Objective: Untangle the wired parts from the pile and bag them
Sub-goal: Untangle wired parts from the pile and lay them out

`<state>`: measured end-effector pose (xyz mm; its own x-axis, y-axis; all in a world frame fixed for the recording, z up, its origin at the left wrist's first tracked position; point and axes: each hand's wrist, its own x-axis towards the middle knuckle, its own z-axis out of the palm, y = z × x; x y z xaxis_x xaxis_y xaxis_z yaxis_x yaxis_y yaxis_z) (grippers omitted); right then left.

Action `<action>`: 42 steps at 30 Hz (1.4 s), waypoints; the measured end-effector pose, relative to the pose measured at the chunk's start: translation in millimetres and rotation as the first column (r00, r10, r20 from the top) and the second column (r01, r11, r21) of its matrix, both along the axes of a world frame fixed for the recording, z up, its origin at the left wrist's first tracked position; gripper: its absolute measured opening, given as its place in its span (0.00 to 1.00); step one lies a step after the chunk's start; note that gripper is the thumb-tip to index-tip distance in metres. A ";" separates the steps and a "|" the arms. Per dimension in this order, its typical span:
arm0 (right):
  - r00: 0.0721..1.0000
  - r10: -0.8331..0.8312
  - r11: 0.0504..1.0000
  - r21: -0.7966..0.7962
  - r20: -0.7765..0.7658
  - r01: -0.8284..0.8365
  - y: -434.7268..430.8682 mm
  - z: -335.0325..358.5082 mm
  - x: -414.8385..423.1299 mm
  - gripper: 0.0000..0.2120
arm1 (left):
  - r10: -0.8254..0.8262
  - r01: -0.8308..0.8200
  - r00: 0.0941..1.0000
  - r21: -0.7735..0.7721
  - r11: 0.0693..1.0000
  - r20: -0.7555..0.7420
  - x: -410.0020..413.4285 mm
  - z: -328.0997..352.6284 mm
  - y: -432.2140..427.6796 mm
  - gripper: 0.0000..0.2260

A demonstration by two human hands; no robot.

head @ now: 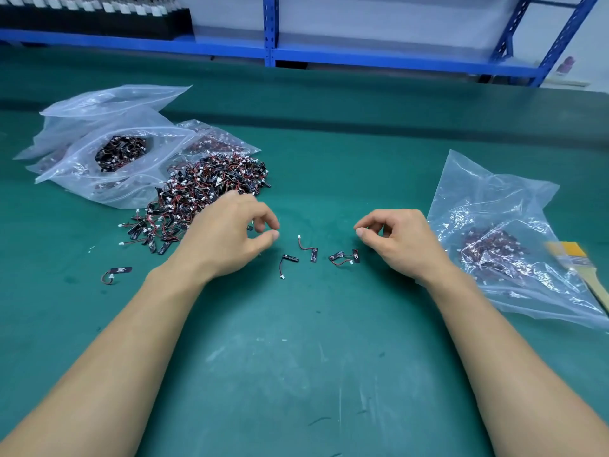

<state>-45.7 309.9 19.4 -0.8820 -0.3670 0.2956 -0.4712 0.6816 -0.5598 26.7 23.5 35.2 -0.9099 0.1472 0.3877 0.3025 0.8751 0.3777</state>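
Since the pile [204,189] sits at 10 o'clock from the left hand [230,232], that hand can dip into it without stretching. The bag [494,225] at 3 o'clock of the right hand [398,242] is as handy for dropping sorted pieces in. Between the hands, on the desk [296,341], lie 2 freed parts [311,253] and a knot [342,257] of what looks like 2 more. They are kept apart from the heap, I judge, so each wire can be traced.

The left hand's fingers are curled, thumb and forefinger nearly meeting. A dark speck under them may be a part, so I cannot tell whether it holds anything. The right hand is loosely curled and holds nothing that shows.

1 stray part [117,272] lies at 8 o'clock of the left hand. More bags [108,153] lie at 10 o'clock of the pile, and a brush [580,265] lies at the right bag's 3 o'clock edge.
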 end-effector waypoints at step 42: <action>0.982 0.178 0.979 0.086 0.066 -0.184 4.0 4.9 5.3 0.04 | -0.123 0.125 0.990 -0.024 0.992 0.074 -3.7 -9.4 -3.5 0.08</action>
<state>-40.4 313.9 24.2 -0.8131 -0.5450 0.2045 -0.5603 0.6372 -0.5292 23.0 20.0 25.9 -0.9095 0.2703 0.3159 0.3820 0.8432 0.3783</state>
